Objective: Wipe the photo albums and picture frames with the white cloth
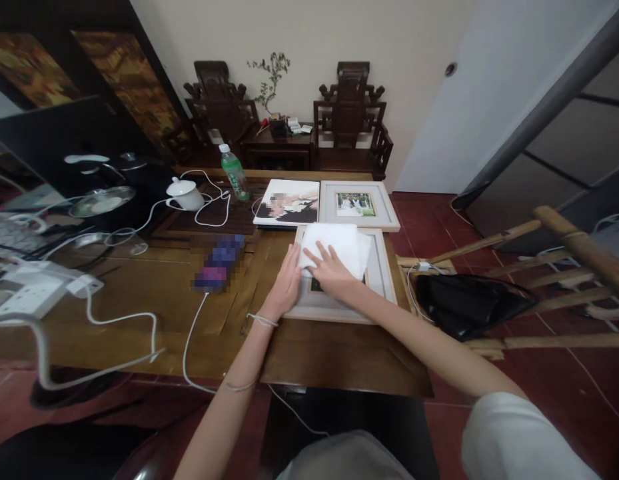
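A light wooden picture frame lies flat near the table's front edge, with a white cloth or tissue spread over much of it. My right hand presses on the cloth with its fingers spread. At the frame's left side, my left hand rests with straight fingers along the edge, touching the frame and the cloth's left border. Part of a dark picture shows under my right wrist. Just beyond lie a second frame holding a small photo and a photo book or panel with a large picture.
A green-labelled bottle, a lidded white cup and a phone with a cable stand or lie left on the wooden table. White cables and a power strip spread further left. A wooden chair holds a black bag at right.
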`<state>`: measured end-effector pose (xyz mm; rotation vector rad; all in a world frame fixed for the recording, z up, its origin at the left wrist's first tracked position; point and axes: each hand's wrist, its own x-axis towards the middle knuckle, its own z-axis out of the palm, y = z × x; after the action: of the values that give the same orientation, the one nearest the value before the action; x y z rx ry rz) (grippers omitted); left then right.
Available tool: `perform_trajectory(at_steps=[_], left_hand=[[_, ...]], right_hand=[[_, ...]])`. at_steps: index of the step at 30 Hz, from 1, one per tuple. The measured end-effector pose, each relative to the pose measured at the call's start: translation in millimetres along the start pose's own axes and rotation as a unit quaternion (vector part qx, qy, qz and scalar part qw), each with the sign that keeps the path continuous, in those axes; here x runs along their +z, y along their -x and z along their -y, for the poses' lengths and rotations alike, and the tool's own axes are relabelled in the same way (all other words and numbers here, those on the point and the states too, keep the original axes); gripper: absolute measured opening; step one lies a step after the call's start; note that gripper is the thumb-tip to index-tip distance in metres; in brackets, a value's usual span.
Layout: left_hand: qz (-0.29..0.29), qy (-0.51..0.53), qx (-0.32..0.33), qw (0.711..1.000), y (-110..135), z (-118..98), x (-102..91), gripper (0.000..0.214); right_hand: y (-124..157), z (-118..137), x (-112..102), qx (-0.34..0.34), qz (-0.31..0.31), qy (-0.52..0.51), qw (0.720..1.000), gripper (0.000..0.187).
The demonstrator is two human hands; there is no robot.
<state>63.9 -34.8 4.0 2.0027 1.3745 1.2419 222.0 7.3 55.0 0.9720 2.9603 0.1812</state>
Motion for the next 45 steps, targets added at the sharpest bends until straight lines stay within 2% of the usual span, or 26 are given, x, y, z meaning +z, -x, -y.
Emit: perform_trajectory(at_steps=[5, 7, 11, 15, 18, 21, 25, 28, 31, 35, 39, 42, 45], left_hand=[[0.007, -0.006, -0.027, 1.0, 0.4, 2.1, 0.3, 0.055], [0.018, -0.031, -0.033, 0.999, -0.4, 5.2, 1.9, 0.053], [0.014, -0.07, -0.027, 0.997, -1.7, 13.2, 6.8, 0.046], [0.016, -0.095, -0.004, 0.995, -1.4, 16.7, 9.5, 0.043], [0.016, -0.107, 0.019, 0.994, -0.5, 15.9, 9.8, 0.043], [0.014, -0.097, 0.036, 0.995, 0.4, 14.8, 9.2, 0.045], [0.023, -0.07, 0.023, 0.997, 0.7, 15.9, 7.4, 0.049], [0.03, -0.066, 0.009, 0.997, 0.6, 17.4, 5.9, 0.05], [0.034, -0.072, 0.014, 0.997, 0.8, 16.9, 4.6, 0.049], [0.04, -0.071, 0.028, 0.996, 1.2, 13.3, 3.5, 0.052], [0.059, -0.067, 0.047, 0.995, 1.8, 11.3, 3.4, 0.062], [0.075, -0.07, 0.051, 0.993, 2.3, 12.0, 3.3, 0.067], [0.08, -0.074, 0.045, 0.993, 2.5, 13.0, 3.1, 0.068]], right_hand=[[46.5, 20.5, -8.1, -0.088, 0.015, -0.041, 0.995, 0.034], [65.4, 21.6, -12.3, -0.094, 0.034, -0.064, 0.993, 0.039], [103.3, 8.8, -25.0, -0.033, 0.083, -0.088, 0.992, 0.049], [130.5, -6.8, -40.3, 0.022, 0.12, -0.073, 0.99, 0.052], [128.9, -6.2, -44.6, 0.014, 0.117, -0.056, 0.991, 0.05], [106.5, 7.0, -38.4, -0.02, 0.095, -0.057, 0.994, 0.046], [68.9, 30.5, -22.2, -0.064, 0.057, -0.072, 0.994, 0.041], [61.2, 37.8, -15.3, -0.062, 0.034, -0.077, 0.995, 0.038], [81.6, 29.7, -17.5, -0.026, 0.037, -0.088, 0.995, 0.041], [133.5, 4.3, -25.0, 0.06, 0.061, -0.092, 0.992, 0.048], [170.0, -16.0, -23.2, 0.101, 0.033, -0.044, 0.993, 0.045], [170.1, -28.3, -16.5, 0.099, 0.016, -0.021, 0.995, 0.039], [151.0, -48.7, -10.1, 0.11, 0.005, -0.009, 0.994, 0.041]])
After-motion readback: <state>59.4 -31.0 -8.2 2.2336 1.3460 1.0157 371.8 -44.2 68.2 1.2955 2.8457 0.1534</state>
